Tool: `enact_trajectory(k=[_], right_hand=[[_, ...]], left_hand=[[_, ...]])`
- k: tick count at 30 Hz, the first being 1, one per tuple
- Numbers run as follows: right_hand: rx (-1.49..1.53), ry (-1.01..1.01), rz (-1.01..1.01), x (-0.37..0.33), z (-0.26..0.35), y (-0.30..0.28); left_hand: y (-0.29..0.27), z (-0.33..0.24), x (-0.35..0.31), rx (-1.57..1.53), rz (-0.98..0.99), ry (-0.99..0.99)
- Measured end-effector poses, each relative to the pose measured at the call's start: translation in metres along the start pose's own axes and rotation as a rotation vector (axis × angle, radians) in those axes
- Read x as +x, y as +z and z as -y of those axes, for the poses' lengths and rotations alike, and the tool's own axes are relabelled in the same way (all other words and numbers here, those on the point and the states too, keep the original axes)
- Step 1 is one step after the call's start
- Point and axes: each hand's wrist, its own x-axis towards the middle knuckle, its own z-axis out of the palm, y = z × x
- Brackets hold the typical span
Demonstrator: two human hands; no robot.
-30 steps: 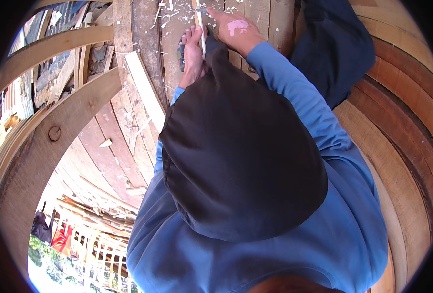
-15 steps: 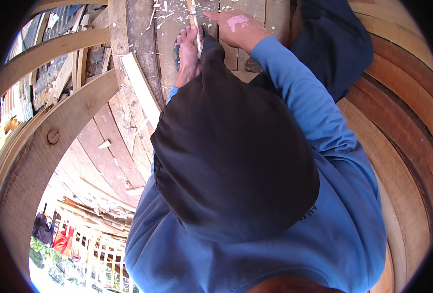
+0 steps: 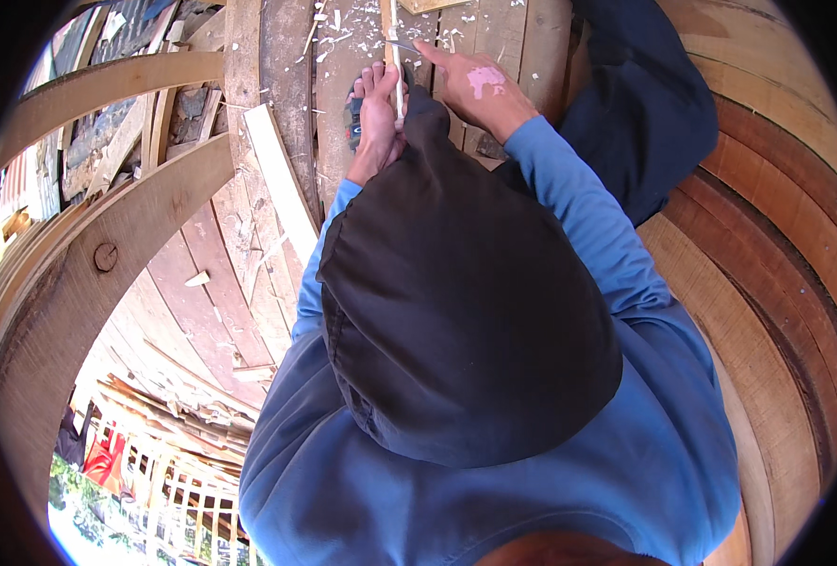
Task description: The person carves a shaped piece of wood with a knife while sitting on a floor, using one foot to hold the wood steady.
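Observation:
Near the top of the head view, my left hand [image 3: 378, 115] is closed around a thin pale wooden strip [image 3: 400, 87], its thumb lying along the wood. The strip points away from me. To its right, my right hand [image 3: 483, 89] grips a knife [image 3: 403, 45], index finger stretched along it. The blade lies across the strip just beyond my left thumb; the handle is hidden in my fist. A sandalled foot [image 3: 353, 123] shows beside my left hand. A black cloth head covering [image 3: 475, 311] and my blue sleeves fill the middle.
Pale shavings [image 3: 336, 21] litter the plank floor [image 3: 286, 71]. A light board [image 3: 280, 174] lies left of my hands. Curved timber ribs [image 3: 107, 255] rise at the left, and curved planks [image 3: 768, 236] wall the right. Scrap wood [image 3: 121, 141] is piled beyond the left ribs.
Both hands, the strip and the knife have drawn toward me and slightly right. The blade still lies across the strip. A board's edge now shows at the top.

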Motion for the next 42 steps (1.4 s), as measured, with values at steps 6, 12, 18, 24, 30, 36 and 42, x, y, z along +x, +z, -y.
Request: enact_trajectory(k=[6,12,18,24,30,36,42], right_hand=[[-0.115,-0.067,-0.006,0.009,-0.018,0.0],[-0.138,-0.075,-0.05,0.012,-0.025,0.007],[-0.158,0.106,0.023,0.01,0.008,0.002],[-0.075,-0.025,-0.054,0.022,-0.006,0.012],[-0.039,-0.061,-0.073,0.006,-0.008,0.007],[-0.068,-0.005,0.012,0.009,-0.008,0.0],[-0.102,0.067,-0.015,0.015,-0.001,0.009]], left_hand=[[0.012,-0.008,-0.007,-0.093,-0.022,-0.061],[0.009,-0.005,-0.003,-0.047,0.019,-0.033],[0.02,-0.019,-0.009,-0.03,-0.02,-0.043],[0.017,-0.017,-0.01,-0.112,0.01,-0.027],[0.014,-0.015,-0.01,-0.108,0.0,-0.058],[0.016,-0.017,-0.01,-0.04,0.007,-0.034],[0.008,-0.001,0.0,0.122,-0.02,0.092]])
